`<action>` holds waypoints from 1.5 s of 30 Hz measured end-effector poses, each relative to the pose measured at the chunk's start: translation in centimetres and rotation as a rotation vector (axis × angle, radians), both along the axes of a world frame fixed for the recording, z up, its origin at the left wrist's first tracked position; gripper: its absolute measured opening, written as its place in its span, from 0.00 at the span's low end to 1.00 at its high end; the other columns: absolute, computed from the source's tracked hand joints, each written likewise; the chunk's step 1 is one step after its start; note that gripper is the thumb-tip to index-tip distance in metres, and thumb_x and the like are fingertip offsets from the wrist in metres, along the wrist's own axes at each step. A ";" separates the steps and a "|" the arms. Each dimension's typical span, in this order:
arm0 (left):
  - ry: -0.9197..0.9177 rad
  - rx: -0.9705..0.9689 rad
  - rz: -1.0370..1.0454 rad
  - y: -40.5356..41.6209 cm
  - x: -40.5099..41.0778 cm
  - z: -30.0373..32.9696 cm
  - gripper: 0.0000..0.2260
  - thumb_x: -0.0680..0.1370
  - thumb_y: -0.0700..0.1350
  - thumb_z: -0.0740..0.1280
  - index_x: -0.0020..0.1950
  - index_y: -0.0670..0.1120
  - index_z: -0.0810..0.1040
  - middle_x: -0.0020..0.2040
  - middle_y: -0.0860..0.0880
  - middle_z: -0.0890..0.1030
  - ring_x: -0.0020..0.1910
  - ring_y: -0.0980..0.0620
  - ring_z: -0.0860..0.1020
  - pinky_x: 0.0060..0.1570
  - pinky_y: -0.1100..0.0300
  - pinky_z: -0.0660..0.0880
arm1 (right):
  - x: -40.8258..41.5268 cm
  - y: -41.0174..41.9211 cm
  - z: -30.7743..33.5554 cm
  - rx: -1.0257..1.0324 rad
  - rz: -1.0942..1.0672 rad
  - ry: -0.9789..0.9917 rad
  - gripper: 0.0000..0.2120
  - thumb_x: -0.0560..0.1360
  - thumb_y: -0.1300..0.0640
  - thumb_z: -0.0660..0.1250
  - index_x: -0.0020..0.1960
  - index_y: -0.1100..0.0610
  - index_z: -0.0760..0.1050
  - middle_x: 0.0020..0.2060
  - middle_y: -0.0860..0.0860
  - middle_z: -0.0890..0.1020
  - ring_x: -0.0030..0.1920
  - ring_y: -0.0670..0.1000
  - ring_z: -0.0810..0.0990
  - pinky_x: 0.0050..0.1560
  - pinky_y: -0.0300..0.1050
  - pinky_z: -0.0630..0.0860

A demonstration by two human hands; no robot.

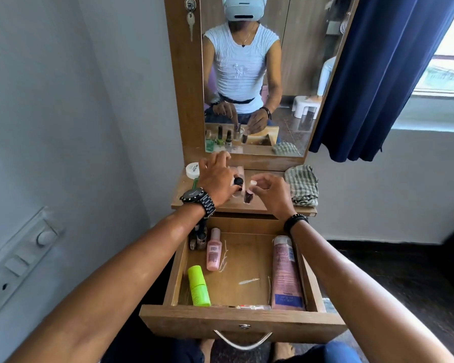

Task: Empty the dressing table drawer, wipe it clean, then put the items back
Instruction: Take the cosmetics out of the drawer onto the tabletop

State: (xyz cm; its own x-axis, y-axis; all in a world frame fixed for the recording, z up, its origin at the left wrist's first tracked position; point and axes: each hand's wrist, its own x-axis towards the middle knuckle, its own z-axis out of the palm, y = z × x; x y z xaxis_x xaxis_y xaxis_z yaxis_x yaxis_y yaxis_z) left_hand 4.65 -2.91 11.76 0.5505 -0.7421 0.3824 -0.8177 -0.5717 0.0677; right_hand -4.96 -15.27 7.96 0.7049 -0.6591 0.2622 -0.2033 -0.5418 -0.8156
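- Head view: I see the dressing table (243, 205) against a grey wall, with its mirror (254, 74) above the shelf and a dark blue curtain (364, 74) at the right.
- The drawer (243, 324) is pulled out below the shelf, and some items lie inside it.
- A long pink tube (286, 273) lies along the right wall of the drawer, its cap toward the table.
- A folded checked cloth (302, 186) rests on the right end of the shelf, apart from both hands.
- My left hand (216, 179), with a black watch on the wrist, is over the left part of the shelf. Its fingers are curled around a small bottle with a black cap (238, 182).
- My right hand (269, 191), with a dark bracelet on the wrist, is just beside it. The fingertips pinch the pale cap of a small dark bottle (248, 196) that stands on the shelf.
- A green bottle (198, 285) lies in the front left part of the drawer.
- A pink bottle (214, 250) lies in the back left part, near the green one but not touching it.
- A white round jar (192, 170) stands on the left end of the shelf, partly hidden by my left hand.
- Several small dark bottles (198, 238) stand in the back left corner of the drawer; I cannot tell how many.
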 end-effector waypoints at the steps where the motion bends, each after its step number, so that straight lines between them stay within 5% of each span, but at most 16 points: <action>1: -0.011 0.012 0.008 -0.2 0.2 -0.1 0.15 0.70 0.55 0.70 0.54 0.51 0.80 0.67 0.49 0.65 0.68 0.47 0.60 0.63 0.48 0.58 | 0.2 0.0 0.1 -0.006 -0.001 0.003 0.07 0.71 0.59 0.72 0.50 0.57 0.81 0.40 0.49 0.83 0.41 0.44 0.79 0.40 0.27 0.72; 8: 0.039 0.063 0.036 -0.7 0.8 -1.5 0.14 0.72 0.54 0.69 0.54 0.51 0.79 0.71 0.46 0.62 0.73 0.45 0.53 0.71 0.40 0.45 | 2.0 0.3 -0.3 -0.022 -0.014 0.039 0.06 0.71 0.61 0.71 0.49 0.57 0.81 0.42 0.52 0.84 0.43 0.48 0.82 0.36 0.25 0.71; 14: 0.062 0.081 0.038 -0.8 0.9 -1.5 0.17 0.72 0.54 0.69 0.58 0.49 0.77 0.71 0.45 0.61 0.74 0.44 0.52 0.71 0.39 0.45 | 2.2 0.5 -0.1 -0.054 -0.016 0.044 0.08 0.72 0.62 0.71 0.50 0.58 0.80 0.42 0.52 0.83 0.41 0.47 0.80 0.34 0.23 0.70; 21: 0.116 -0.089 0.031 1.5 -0.3 -1.2 0.18 0.72 0.51 0.70 0.60 0.49 0.76 0.69 0.46 0.64 0.71 0.46 0.59 0.71 0.47 0.51 | -0.5 2.3 -0.1 -0.076 -0.083 -0.067 0.15 0.71 0.62 0.72 0.57 0.58 0.76 0.43 0.47 0.78 0.43 0.44 0.76 0.39 0.21 0.69; 26: 0.237 -0.303 0.050 6.2 -2.0 -3.3 0.10 0.72 0.49 0.71 0.51 0.48 0.79 0.53 0.47 0.74 0.55 0.49 0.70 0.55 0.55 0.66 | -2.3 5.1 -2.0 0.003 -0.027 -0.132 0.10 0.71 0.65 0.71 0.50 0.57 0.76 0.40 0.47 0.79 0.39 0.44 0.77 0.39 0.23 0.71; 31: 0.386 -0.290 0.149 9.8 -1.3 -7.4 0.07 0.70 0.45 0.73 0.45 0.47 0.79 0.44 0.49 0.75 0.45 0.48 0.75 0.48 0.49 0.74 | -1.9 7.5 -4.7 0.081 0.126 0.010 0.06 0.72 0.64 0.70 0.47 0.56 0.78 0.41 0.48 0.81 0.40 0.44 0.77 0.41 0.28 0.73; 38: 0.366 -0.101 0.233 10.4 0.8 -10.4 0.08 0.71 0.46 0.71 0.50 0.49 0.79 0.49 0.47 0.74 0.50 0.47 0.73 0.51 0.53 0.71 | 0.8 9.9 -7.5 0.030 0.269 0.209 0.09 0.72 0.67 0.68 0.52 0.59 0.79 0.46 0.53 0.82 0.44 0.47 0.78 0.43 0.31 0.74; 42: 0.397 0.036 0.256 10.0 1.0 -11.3 0.07 0.71 0.47 0.71 0.48 0.50 0.79 0.52 0.46 0.72 0.54 0.45 0.71 0.55 0.50 0.71 | 2.1 10.6 -8.7 -0.075 0.292 0.340 0.12 0.72 0.65 0.68 0.55 0.58 0.79 0.52 0.54 0.81 0.50 0.52 0.79 0.53 0.43 0.77; 45: 0.372 0.146 0.282 9.9 1.0 -11.8 0.07 0.72 0.48 0.70 0.50 0.51 0.79 0.55 0.46 0.71 0.56 0.44 0.68 0.56 0.51 0.70 | 2.7 10.9 -9.4 -0.105 0.283 0.377 0.11 0.71 0.64 0.69 0.54 0.56 0.77 0.51 0.54 0.81 0.50 0.53 0.79 0.48 0.41 0.74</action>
State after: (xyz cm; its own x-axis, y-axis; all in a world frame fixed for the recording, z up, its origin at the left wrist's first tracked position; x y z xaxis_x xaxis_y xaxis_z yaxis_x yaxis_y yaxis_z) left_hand 5.65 7.03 -0.02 0.8172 -0.5758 0.0250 -0.5654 -0.7925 0.2286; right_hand -2.27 -4.35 -1.44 0.9114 -0.4114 0.0091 -0.3069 -0.6942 -0.6511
